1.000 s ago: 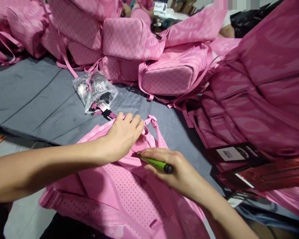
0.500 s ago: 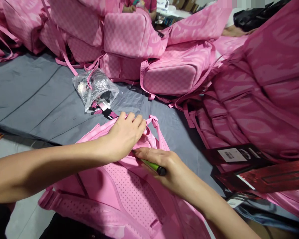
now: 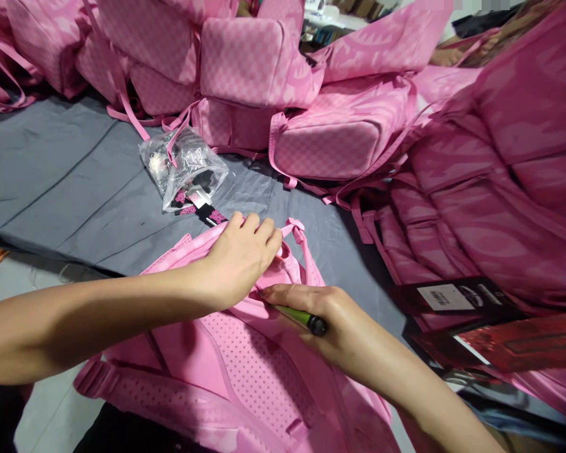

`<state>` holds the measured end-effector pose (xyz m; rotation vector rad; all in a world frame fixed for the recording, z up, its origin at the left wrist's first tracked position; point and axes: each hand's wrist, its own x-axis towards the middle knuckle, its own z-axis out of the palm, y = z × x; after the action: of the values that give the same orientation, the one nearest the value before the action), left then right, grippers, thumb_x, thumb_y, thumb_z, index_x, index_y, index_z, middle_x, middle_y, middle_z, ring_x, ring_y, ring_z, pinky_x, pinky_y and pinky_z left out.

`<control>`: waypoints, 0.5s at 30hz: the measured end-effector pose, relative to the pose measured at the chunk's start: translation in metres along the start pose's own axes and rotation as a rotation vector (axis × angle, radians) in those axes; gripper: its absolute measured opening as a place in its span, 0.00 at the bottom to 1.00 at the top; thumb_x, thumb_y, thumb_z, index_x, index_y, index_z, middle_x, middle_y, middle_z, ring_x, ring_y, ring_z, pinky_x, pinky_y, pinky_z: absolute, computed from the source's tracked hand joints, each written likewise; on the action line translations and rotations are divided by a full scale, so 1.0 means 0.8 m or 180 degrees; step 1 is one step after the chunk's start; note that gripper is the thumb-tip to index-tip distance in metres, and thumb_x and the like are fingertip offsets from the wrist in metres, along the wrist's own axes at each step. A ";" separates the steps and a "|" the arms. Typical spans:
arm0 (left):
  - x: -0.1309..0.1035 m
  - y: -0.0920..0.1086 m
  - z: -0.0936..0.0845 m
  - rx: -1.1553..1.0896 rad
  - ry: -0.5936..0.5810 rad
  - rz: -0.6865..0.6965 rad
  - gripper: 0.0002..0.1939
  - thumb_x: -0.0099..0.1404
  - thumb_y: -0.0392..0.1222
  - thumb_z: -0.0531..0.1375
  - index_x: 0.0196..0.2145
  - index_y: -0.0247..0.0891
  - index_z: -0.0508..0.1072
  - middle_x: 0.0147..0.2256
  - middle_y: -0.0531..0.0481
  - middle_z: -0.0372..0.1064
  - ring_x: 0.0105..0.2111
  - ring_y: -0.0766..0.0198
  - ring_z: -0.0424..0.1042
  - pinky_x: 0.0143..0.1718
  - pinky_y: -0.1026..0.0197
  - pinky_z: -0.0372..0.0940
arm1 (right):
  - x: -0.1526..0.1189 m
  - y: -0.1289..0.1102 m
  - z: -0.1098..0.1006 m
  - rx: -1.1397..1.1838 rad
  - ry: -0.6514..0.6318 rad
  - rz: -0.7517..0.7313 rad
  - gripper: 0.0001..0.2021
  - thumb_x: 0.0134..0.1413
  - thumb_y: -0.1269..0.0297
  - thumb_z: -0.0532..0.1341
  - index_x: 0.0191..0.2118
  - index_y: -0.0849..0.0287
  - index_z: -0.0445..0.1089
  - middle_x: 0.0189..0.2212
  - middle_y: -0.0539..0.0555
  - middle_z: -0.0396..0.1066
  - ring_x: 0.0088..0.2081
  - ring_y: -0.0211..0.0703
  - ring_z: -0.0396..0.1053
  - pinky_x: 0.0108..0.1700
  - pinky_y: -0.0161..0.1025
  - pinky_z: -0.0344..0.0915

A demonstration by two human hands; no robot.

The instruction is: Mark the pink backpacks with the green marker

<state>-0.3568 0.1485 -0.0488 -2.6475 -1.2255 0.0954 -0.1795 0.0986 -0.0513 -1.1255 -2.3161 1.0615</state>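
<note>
A pink backpack (image 3: 259,352) lies in front of me, its dotted, padded back panel and shoulder straps facing up. My left hand (image 3: 243,255) is closed over the backpack's top edge, fingers curled over the far side. In my right hand (image 3: 311,308), closed, is a slim tool with a green handle and black end (image 3: 304,319). Its thin front end points at the fabric just under my left hand; what kind of tool it is, I cannot make out. Beyond the left hand, a black tag strip with pink bear shapes (image 3: 210,214) sticks out of a clear plastic bag (image 3: 195,157).
Pink checkered backpacks (image 3: 243,63) are piled along the far side of the grey-covered table (image 3: 42,170). More backpacks (image 3: 481,201) stand stacked close on the right, with a black hang tag (image 3: 453,296) and red packaging (image 3: 528,343). Part of another person's arm (image 3: 453,53) shows behind them.
My right hand has shifted slightly right and away from my left hand with the green-handled tool, and a bit of its thin front end shows. The left hand keeps its hold on the backpack.
</note>
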 end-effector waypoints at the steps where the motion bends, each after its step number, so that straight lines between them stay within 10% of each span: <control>1: 0.000 0.000 0.001 -0.0003 0.0008 -0.0011 0.25 0.67 0.34 0.52 0.61 0.31 0.60 0.55 0.38 0.64 0.51 0.47 0.65 0.45 0.50 0.58 | -0.002 0.002 0.002 0.0010 0.0087 0.0042 0.12 0.57 0.73 0.61 0.45 0.54 0.77 0.41 0.51 0.79 0.43 0.42 0.77 0.48 0.37 0.73; 9: -0.002 0.002 0.006 0.0064 0.0157 -0.0054 0.23 0.66 0.34 0.52 0.59 0.31 0.63 0.50 0.39 0.66 0.47 0.47 0.65 0.45 0.49 0.58 | -0.019 0.016 0.048 -0.0166 0.1304 0.0235 0.10 0.58 0.65 0.64 0.46 0.55 0.76 0.42 0.53 0.80 0.43 0.45 0.77 0.48 0.44 0.73; 15: -0.003 0.003 0.008 0.0113 0.0201 -0.0079 0.23 0.67 0.33 0.50 0.60 0.32 0.62 0.51 0.39 0.66 0.48 0.48 0.65 0.45 0.49 0.58 | -0.014 0.004 0.052 -0.0255 0.1502 0.0522 0.06 0.58 0.63 0.64 0.40 0.55 0.77 0.37 0.51 0.79 0.38 0.44 0.76 0.43 0.43 0.70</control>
<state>-0.3574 0.1464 -0.0553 -2.5840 -1.2247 0.0289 -0.1954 0.0712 -0.0810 -1.4376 -1.9315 0.6642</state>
